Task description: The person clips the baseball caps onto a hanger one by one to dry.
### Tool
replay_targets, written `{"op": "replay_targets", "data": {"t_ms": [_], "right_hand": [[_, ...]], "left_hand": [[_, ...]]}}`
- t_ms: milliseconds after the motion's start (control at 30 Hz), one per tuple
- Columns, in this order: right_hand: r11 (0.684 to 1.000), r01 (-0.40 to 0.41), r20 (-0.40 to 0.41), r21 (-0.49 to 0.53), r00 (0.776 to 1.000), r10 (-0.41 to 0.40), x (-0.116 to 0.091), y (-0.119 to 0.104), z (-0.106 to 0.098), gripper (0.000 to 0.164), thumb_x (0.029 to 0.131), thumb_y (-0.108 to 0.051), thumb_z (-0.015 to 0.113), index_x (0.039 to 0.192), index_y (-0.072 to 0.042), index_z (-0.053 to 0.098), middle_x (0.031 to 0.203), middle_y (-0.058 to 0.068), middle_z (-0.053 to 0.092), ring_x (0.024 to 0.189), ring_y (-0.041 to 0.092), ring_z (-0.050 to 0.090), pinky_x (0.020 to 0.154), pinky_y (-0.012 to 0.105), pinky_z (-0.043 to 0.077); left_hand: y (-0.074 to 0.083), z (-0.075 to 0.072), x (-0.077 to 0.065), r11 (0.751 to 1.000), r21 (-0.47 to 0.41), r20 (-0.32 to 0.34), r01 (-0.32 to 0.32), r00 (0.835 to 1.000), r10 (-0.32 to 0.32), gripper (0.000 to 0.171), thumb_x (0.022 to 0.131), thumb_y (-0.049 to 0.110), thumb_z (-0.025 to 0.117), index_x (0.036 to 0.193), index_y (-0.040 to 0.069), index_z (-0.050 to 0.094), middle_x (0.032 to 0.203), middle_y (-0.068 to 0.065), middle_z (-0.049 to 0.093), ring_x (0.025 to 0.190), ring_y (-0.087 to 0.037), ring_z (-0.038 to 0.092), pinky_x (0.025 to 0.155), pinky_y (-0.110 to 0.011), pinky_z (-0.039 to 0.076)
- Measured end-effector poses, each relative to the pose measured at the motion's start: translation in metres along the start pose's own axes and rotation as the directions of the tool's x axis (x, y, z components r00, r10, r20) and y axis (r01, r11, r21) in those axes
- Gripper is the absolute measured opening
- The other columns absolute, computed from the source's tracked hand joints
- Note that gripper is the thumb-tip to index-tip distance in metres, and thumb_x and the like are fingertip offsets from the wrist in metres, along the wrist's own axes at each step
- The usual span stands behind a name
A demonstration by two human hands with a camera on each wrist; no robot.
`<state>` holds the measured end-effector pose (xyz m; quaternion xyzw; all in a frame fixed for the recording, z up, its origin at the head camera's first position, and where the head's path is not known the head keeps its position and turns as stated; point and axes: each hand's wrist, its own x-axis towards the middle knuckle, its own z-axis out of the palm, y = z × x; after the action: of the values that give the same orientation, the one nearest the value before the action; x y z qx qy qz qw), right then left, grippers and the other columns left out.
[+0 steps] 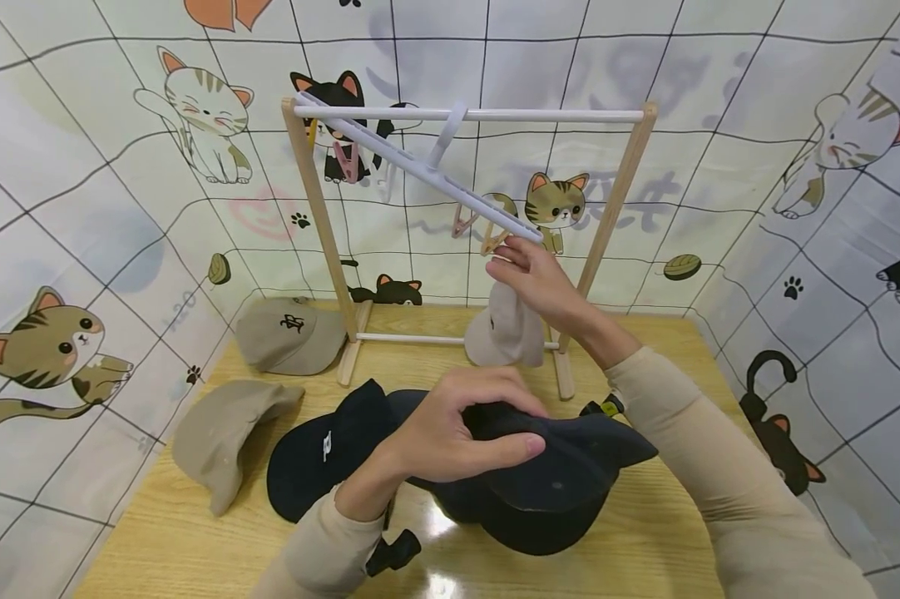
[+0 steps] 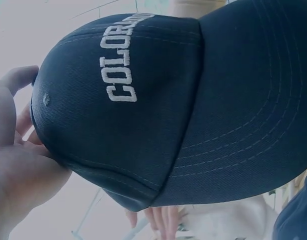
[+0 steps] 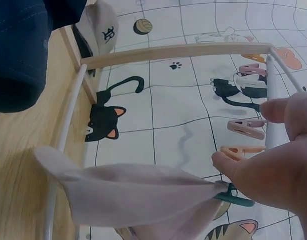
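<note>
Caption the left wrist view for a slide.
A navy cap with white lettering that starts "COLOR", held in the left grip.

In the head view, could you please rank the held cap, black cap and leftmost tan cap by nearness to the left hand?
1. Held cap, in the left hand.
2. Black cap, left of that.
3. Leftmost tan cap, farther left.

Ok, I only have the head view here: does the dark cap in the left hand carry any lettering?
Observer: Yes, the left wrist view shows white lettering across the front of that dark cap.
Operator: And what fastens the pale cap just below the right hand?
Observer: A green clip, visible in the right wrist view, grips its fabric.
</note>
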<state>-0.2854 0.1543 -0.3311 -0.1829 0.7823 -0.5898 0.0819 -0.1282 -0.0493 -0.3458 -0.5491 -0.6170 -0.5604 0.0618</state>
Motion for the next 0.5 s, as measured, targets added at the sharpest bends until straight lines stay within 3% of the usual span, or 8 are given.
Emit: {"op": "replay_targets", "data": {"t_ms": [300,500], "right_hand": [[0.987,0.041,-0.179,0.157,0.984,-0.013,0.008,0.005,0.011,0.068,0.116,-0.021,0.062,0.172,0.004,0.033,0.176,0.023,0.047,0.164,0.034,0.050,0.137,0.047,0.041],[0.981,0.034,-0.248,0.188,0.969,0.014,0.011,0.005,0.014,0.066,0.115,-0.021,0.064,0.170,0.005,0.037,0.173,0.023,0.051,0.161,0.032,0.053,0.134,0.044,0.045]], "left_hand": [[0.013,-0.027,-0.004,0.999,0.043,-0.068,0.002,0.998,0.000,0.023,0.092,-0.007,0.082,0.113,0.001,0.080,0.101,-0.013,0.080,0.094,-0.018,0.074,0.087,-0.034,0.064],[0.017,-0.046,-0.006,0.996,0.093,-0.111,-0.004,0.994,0.015,0.022,0.091,-0.009,0.079,0.109,0.003,0.079,0.099,-0.012,0.079,0.091,-0.018,0.072,0.082,-0.033,0.062]]}}
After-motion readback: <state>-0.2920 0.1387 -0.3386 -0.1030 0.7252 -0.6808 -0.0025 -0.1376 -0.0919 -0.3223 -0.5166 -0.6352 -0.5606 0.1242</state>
